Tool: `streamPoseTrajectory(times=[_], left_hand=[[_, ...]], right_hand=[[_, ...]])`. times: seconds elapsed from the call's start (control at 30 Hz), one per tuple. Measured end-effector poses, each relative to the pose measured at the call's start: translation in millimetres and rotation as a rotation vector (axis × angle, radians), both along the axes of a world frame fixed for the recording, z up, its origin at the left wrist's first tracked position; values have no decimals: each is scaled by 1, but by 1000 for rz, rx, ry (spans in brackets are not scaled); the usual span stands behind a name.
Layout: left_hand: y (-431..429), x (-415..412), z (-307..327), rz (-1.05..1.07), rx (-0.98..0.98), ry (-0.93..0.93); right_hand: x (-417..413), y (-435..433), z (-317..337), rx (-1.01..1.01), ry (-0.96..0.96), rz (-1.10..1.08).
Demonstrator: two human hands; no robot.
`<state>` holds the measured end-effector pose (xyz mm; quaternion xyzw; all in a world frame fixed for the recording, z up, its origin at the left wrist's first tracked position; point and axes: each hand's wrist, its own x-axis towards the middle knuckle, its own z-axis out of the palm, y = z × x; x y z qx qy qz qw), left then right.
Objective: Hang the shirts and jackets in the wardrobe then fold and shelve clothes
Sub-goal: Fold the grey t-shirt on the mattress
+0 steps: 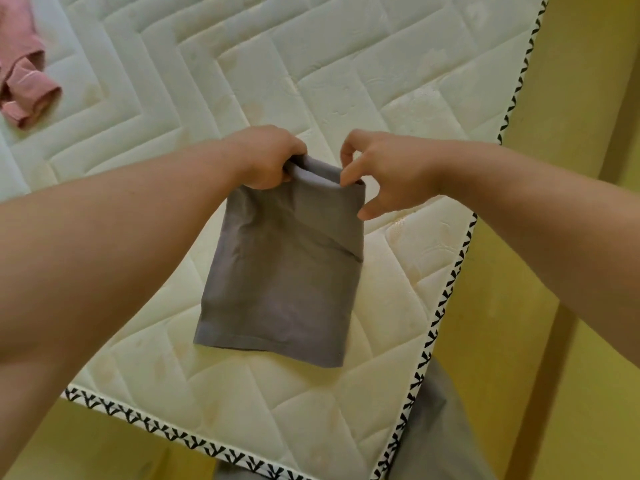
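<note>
Left hand (266,157) curled tight round grey folded garment (280,271) top-left; right hand (388,168) pinches top-right, thumb and forefinger. Above mattress (311,64) near corner. Pink garment (24,81) far-left edge.

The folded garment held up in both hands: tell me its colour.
Plain grey, no pattern. The folded garment shows clearly in the head view, the only view given.

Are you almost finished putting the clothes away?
Not yet. The grey cloth looks folded already. The left hand and right hand hold its top edge over the mattress, so it is not shelved. The pink garment lies crumpled on the mattress, waiting.
</note>
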<state>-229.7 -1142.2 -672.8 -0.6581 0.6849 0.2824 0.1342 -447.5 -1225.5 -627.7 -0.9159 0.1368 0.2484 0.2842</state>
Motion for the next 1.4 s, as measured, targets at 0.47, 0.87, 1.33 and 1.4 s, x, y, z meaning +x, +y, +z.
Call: streamPoseTrajectory(times=[0.47,0.87,1.33,1.4], left_hand=[[-8,-15,-13,-64,-10,-62],[-18,-21,-26,-50,64,-102],[-51,15,-34,-88,290,-177],[-55,27,-30,-87,283,-246]], right_hand=[[13,6,5,181,-148,-23],[4,-14,-12,299,-47,-241],[-28,-29,-81,266,-127,-811],[-31,-33,-85,209,-126,-815]])
